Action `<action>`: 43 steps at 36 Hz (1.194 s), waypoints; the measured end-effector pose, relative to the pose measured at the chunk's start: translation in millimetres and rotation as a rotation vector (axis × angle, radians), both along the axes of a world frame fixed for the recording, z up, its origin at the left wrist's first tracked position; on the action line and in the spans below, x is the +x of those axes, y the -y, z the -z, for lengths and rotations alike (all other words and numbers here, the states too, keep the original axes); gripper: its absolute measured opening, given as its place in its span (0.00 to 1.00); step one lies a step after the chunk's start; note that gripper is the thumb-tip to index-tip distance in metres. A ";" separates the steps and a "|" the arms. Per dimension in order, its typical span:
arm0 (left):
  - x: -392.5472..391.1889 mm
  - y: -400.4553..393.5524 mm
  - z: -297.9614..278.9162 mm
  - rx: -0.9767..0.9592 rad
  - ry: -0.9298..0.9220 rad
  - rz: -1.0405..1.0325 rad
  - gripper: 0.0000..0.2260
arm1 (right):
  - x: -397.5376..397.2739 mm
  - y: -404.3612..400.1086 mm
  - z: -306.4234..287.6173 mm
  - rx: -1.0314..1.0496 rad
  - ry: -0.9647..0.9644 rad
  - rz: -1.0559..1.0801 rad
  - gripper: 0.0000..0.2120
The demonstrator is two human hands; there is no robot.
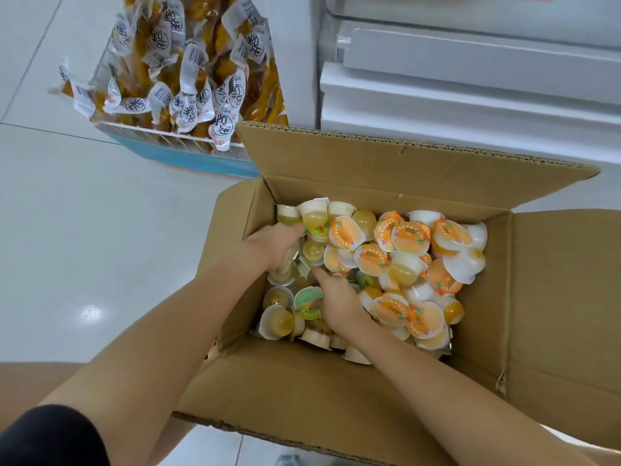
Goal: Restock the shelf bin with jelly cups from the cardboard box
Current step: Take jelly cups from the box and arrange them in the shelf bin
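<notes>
The white ends of the snack packets (188,79) heaped in the clear bin (161,132) are showing large black Chinese characters inside circles, plus barcodes, but I am not managing to read them. The orange lids of the jelly cups (410,238) are carrying ringed print too small to read.

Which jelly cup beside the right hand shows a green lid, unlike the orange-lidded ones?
The green-lidded jelly cup just left of the right hand, near the cardboard box's front-left corner; the lids showing around it are orange.
</notes>
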State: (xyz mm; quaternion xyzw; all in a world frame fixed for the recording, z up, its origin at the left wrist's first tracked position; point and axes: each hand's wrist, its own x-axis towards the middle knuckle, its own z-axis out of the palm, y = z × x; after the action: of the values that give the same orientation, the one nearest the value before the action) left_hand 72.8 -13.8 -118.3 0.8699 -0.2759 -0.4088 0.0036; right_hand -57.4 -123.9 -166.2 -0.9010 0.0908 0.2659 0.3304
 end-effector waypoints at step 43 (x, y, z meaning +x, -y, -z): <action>-92.3 76.3 -303.1 -1.600 -1.307 -0.972 0.32 | -26.3 127.8 -364.1 0.078 1.208 -0.027 0.05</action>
State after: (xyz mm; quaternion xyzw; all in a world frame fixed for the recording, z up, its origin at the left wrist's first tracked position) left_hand -19.6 -90.1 184.7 0.2535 -0.0367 -0.4457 0.8577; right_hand -83.7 -251.8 197.9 -0.8811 -0.1342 -0.2853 0.3526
